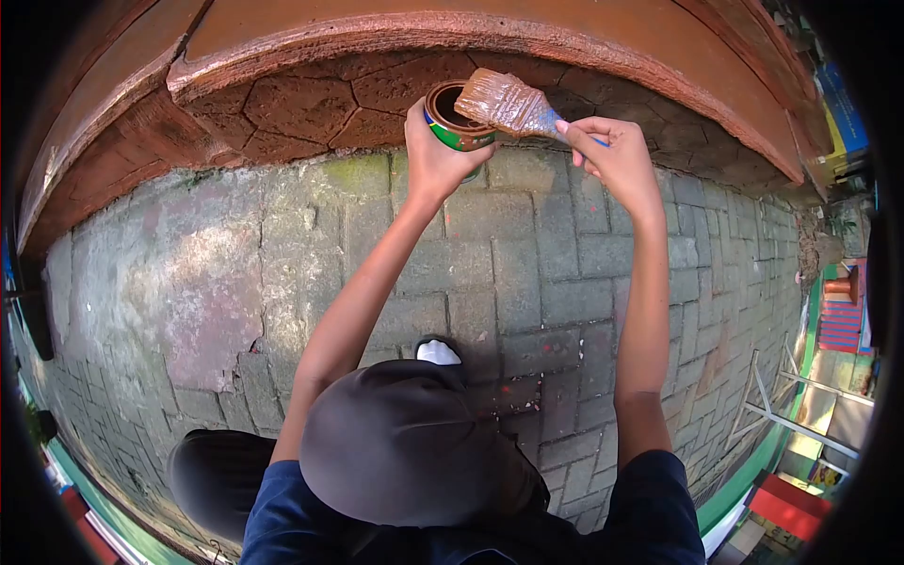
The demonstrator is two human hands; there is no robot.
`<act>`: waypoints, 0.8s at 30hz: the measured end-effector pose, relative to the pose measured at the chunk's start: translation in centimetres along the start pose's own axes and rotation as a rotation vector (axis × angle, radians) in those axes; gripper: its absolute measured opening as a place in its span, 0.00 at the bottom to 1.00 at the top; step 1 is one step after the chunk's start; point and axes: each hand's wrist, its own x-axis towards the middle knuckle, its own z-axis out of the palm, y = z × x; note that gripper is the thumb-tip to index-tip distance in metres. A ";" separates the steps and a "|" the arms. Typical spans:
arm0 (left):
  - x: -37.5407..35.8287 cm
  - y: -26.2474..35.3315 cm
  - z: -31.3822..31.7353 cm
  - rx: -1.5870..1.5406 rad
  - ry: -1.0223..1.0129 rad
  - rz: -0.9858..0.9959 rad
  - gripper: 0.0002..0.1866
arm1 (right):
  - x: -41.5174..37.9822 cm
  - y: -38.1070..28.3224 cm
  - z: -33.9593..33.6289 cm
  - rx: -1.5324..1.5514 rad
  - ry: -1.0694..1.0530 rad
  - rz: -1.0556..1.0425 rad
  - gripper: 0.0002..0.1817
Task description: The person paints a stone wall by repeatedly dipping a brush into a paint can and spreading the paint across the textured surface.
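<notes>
My left hand (441,162) is wrapped round a small paint can (450,138) with a green and blue label and a brown-stained rim. The can's mouth faces up and looks dark inside. In my right hand (607,149) is a paintbrush (508,102), gripped by its blue handle. Its wide bristles, coated in brown paint, point left and overlap the right side of the can's rim in this view. Both arms reach forward, close to the low brown wall (311,104).
A reddish-brown ledge (424,33) runs along the top of the wall. Grey paving bricks (471,250) cover the ground, with small red specks. My knee (221,480) and one shoe (438,351) show below. A metal frame (800,414) and red benches (843,325) stand at the right.
</notes>
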 end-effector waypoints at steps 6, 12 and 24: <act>-1.0 -0.1 3.3 0.097 0.055 -0.011 0.49 | -1.0 5.4 0.5 0.215 0.166 0.068 0.13; -0.6 -0.2 6.4 0.122 0.049 -0.048 0.49 | -0.5 8.3 0.7 0.389 0.286 0.097 0.14; -1.1 -3.0 7.8 0.118 0.067 -0.077 0.50 | 3.9 14.3 3.7 0.390 0.523 -0.161 0.13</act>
